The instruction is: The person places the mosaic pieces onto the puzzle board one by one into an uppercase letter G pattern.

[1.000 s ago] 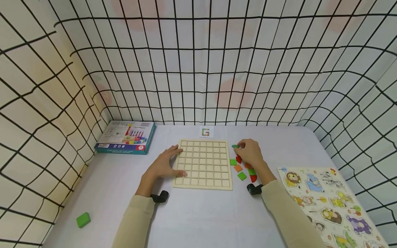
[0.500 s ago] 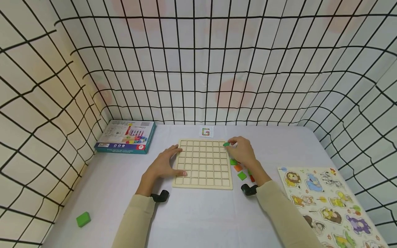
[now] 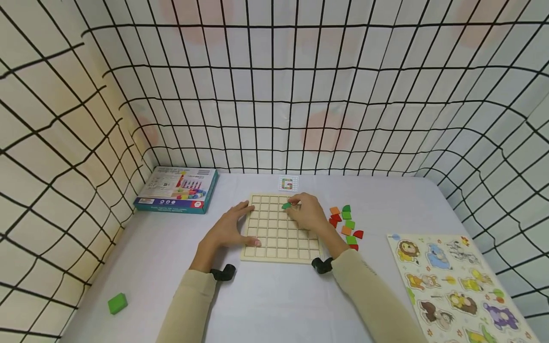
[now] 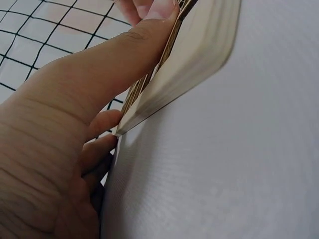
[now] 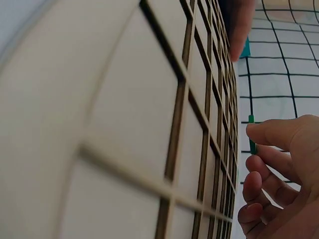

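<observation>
Right hand (image 3: pixel 310 216): I pinch a green tile (image 3: pixel 286 206) in my fingertips, over the upper middle cells of the wooden grid board (image 3: pixel 274 238).
Left hand (image 3: pixel 227 228): my fingers lie flat on the board's left edge.
Loose tiles (image 3: pixel 345 224): just right of the board.

My head camera looks forward and down over the whole desk (image 3: pixel 266 305), while both wrist cameras sit very low and close, skimming the wooden grid board (image 3: pixel 280 227) they share with it from opposite sides.
</observation>
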`<move>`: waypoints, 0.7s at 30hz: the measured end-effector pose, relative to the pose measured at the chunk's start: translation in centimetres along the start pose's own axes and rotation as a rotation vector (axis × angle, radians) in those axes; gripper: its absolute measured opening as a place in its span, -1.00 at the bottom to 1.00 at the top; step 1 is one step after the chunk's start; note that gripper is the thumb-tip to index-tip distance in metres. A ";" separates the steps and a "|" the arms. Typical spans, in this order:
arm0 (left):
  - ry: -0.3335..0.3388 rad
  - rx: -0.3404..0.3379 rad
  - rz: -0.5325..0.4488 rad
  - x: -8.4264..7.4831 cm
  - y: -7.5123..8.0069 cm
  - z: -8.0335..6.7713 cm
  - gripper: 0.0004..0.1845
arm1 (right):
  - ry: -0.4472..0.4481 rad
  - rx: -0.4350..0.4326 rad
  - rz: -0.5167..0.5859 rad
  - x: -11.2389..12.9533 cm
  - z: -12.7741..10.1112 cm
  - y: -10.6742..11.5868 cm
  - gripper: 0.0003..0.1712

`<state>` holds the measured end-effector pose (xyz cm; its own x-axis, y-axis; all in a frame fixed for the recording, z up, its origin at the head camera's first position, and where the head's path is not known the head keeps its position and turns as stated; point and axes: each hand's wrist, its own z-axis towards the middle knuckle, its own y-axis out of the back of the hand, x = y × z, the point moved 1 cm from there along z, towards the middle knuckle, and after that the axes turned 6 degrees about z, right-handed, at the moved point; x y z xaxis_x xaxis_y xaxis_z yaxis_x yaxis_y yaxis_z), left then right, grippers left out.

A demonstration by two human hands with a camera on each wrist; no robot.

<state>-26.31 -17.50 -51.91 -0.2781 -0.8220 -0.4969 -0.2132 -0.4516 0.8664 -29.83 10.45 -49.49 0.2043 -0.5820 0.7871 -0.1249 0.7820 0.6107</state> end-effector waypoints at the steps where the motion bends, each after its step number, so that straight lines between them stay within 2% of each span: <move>1: 0.001 -0.002 0.000 0.0 0.0 0.0 0.24 | 0.005 0.005 0.003 0.2 0.1 -0.4 -0.66; 10: 0.007 -0.008 0.003 0.3 -0.2 0.2 0.26 | 0.005 0.039 0.013 1.4 1.3 -3.3 -0.67; 14: -0.003 -0.009 -0.002 0.3 -0.2 0.2 0.25 | -0.004 0.044 0.006 1.6 1.6 -4.1 -0.67; 21: -0.005 -0.009 -0.014 0.3 -0.1 0.1 0.25 | 0.034 0.048 -0.019 1.9 2.2 -4.9 -0.67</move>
<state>-26.47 -17.61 -52.16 -0.2794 -0.8140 -0.5092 -0.2085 -0.4662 0.8598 -30.95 4.97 -50.78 0.2397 -0.5879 0.7726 -0.1675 0.7588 0.6294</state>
